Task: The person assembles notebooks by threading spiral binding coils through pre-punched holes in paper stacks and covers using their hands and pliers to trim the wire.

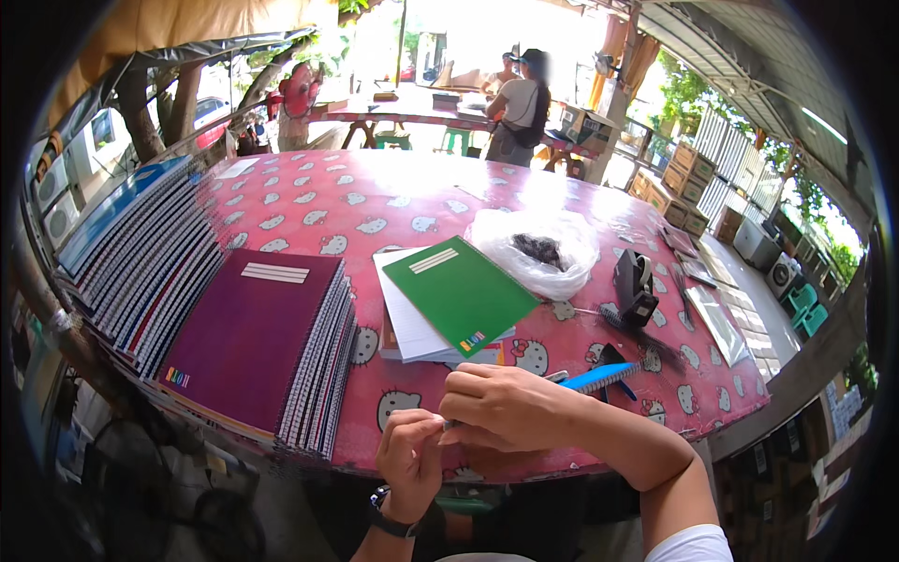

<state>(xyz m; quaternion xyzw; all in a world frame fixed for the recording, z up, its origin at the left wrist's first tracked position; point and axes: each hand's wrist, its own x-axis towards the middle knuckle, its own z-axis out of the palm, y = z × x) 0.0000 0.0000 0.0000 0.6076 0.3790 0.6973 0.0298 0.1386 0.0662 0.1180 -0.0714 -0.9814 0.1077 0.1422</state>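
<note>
Over the near edge of the table, my left hand (412, 459) and my right hand (499, 408) meet fingertip to fingertip. Both are closed in a pinch around something small and whitish, too small to name. A dark watch (390, 513) is on my left wrist. Just beyond my hands lies a green notebook cover (459, 292), turned at an angle over white lined sheets (401, 309) and other paper. By my right forearm is a blue object with a spiral edge (602, 377), partly hidden, resting against a black piece (618, 361).
Tall stacks of spiral notebooks (145, 267) stand at the left, one topped by a purple notebook (253, 328). A clear plastic bag (571, 258) holds dark coils. Right of it sits a black tape dispenser (637, 288). People (524, 103) stand by a far table.
</note>
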